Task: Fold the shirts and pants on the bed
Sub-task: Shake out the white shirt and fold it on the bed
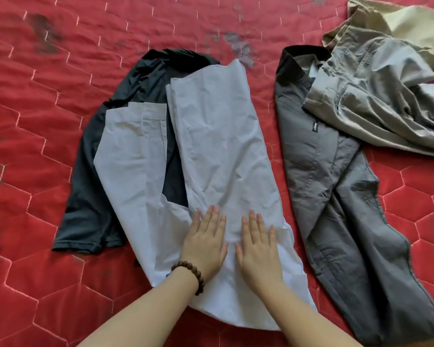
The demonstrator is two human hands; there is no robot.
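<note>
A pale blue-white shirt (218, 151) lies lengthwise in the middle of the bed, its sides folded inward and a cuffed sleeve laid along its left part. Both my hands lie flat on its near part, side by side with straight fingers: my left hand (206, 241), with a bead bracelet on the wrist, and my right hand (258, 246). A black garment (93, 176) lies under and to the left of the pale shirt. A dark grey shirt (336, 191) stretches along the right.
Light grey-olive trousers (376, 96) lie crumpled at the upper right, partly over the grey shirt's collar, with a beige garment (411, 23) behind them. The red quilted bedcover (35, 108) has dark smudges at the upper left and top middle.
</note>
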